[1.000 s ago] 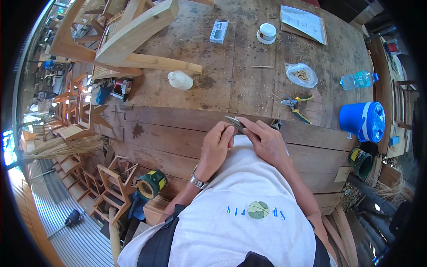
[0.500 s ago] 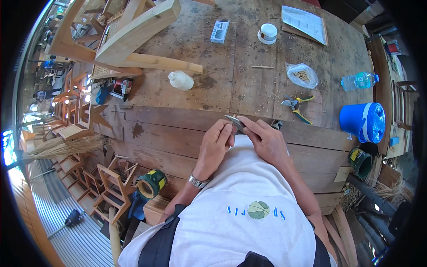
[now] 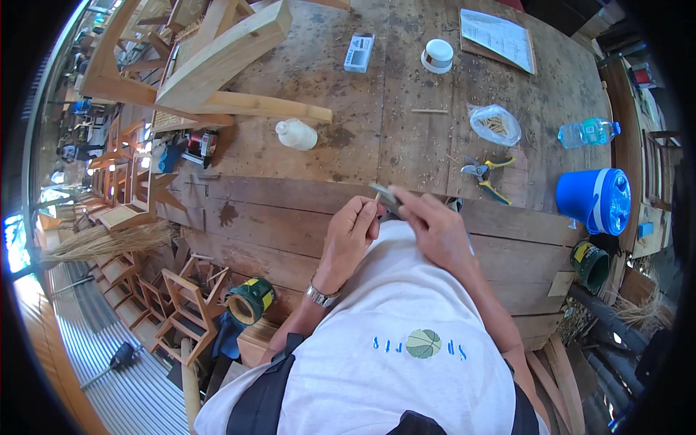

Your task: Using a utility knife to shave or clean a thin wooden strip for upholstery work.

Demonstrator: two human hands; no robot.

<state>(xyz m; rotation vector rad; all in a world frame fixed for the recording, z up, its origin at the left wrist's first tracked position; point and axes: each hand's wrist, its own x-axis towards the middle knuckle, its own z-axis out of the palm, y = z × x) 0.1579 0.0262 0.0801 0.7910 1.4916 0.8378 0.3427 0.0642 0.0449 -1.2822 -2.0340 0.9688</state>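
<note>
In front of my shirt, just off the table's near edge, my left hand [image 3: 351, 226] is closed around a thin wooden stick [image 3: 377, 196], its tip poking up past the thumb. My right hand [image 3: 435, 226] grips a short grey knife [image 3: 385, 193]; the blade lies close against the stick and is smeared by motion. Most of the knife's handle is hidden in the fingers. Yellow-handled pruning shears [image 3: 487, 177] lie open to the right of the hands. Beyond them, a clear plastic bag [image 3: 495, 125] holds several small wooden sticks, and a single stick [image 3: 430, 111] rests alone.
On the wooden table [image 3: 406, 145] stand a white bottle [image 3: 296, 134], a small box [image 3: 359, 53], a white jar [image 3: 436, 56], a clipboard [image 3: 497, 40] and a water bottle [image 3: 586, 132]. A blue bucket [image 3: 576, 196] is at right, wooden chair parts [image 3: 225, 61] at left.
My right hand and the knife have shifted slightly along the stick, and the blade is now blurred. My left hand stays nearly in place, with more of the stick's tip showing.
</note>
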